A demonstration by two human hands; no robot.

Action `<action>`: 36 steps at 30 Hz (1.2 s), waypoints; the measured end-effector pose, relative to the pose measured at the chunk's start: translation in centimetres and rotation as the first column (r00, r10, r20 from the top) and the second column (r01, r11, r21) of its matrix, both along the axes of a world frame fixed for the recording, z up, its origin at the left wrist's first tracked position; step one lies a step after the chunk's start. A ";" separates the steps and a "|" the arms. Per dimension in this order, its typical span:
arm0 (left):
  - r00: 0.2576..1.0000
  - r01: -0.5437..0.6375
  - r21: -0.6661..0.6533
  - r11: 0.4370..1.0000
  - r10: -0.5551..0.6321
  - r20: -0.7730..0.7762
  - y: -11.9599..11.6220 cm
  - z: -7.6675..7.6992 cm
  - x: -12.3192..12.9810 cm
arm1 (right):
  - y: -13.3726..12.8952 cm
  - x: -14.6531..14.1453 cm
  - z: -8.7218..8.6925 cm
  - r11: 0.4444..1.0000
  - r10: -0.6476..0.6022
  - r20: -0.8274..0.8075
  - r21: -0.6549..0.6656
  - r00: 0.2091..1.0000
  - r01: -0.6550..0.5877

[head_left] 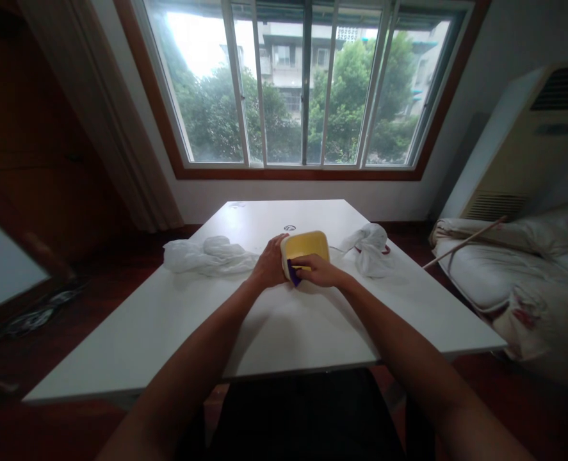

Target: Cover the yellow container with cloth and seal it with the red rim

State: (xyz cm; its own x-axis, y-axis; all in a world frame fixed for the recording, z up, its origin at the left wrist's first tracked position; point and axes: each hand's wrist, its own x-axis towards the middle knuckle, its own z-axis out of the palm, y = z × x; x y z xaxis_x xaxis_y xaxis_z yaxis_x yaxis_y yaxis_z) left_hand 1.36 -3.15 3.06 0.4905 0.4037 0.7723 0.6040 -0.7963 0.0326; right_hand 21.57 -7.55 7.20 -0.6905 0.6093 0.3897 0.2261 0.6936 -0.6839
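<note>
A container with a yellow inside and a pale rim is held tilted above the white table. My left hand wraps round its left side and grips it. In my right hand is a dark purple item, pressed against the container's near left edge. Whether that item is a cloth or a sponge I cannot tell. The container's underside is hidden.
White plastic bags lie to the left and right of my hands. Near the table's far edge is a small round dark mark. A cushioned seat with a thin stick stands at the right, below a window.
</note>
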 end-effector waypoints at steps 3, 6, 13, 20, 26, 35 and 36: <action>0.999 0.041 0.019 0.999 -0.041 0.012 -0.4 0.0 0.7 | 0.4 -0.2 -0.3 0.995 0.014 -0.195 -0.094 0.981 -0.033; 0.998 0.069 0.022 0.997 -0.069 0.011 -0.7 0.0 1.5 | 0.8 -0.5 -0.5 0.970 -0.046 -0.369 -0.237 0.928 -0.047; 0.999 0.029 0.033 0.999 -0.030 0.015 -0.9 0.1 2.3 | 0.7 -0.5 -0.2 0.959 -0.135 -0.334 -0.280 0.933 0.039; 0.998 -0.009 0.018 1.000 0.008 0.062 -0.7 0.1 1.6 | -0.2 0.0 0.4 0.986 -0.040 -0.092 -0.163 0.995 0.025; 1.000 -0.011 0.017 1.000 0.011 0.017 -0.4 0.3 1.0 | -0.7 0.2 0.7 0.994 -0.048 0.007 -0.096 0.999 0.048; 1.000 -0.017 -0.034 0.999 0.017 0.016 -1.2 0.2 2.6 | -0.5 -0.4 0.7 0.989 -0.140 -0.213 -0.071 0.967 0.127; 0.999 -0.021 -0.040 0.999 0.022 0.025 -1.2 0.2 2.8 | -0.5 -0.3 0.7 0.990 -0.136 -0.203 -0.075 0.970 0.123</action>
State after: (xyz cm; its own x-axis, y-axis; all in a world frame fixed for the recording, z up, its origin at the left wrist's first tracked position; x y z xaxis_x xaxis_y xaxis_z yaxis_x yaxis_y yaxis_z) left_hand 4.12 -4.39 3.23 0.4617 0.4444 0.7677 0.6195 -0.7809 0.0795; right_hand 21.32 -8.06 7.91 -0.5125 0.7157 0.4745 0.1604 0.6226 -0.7659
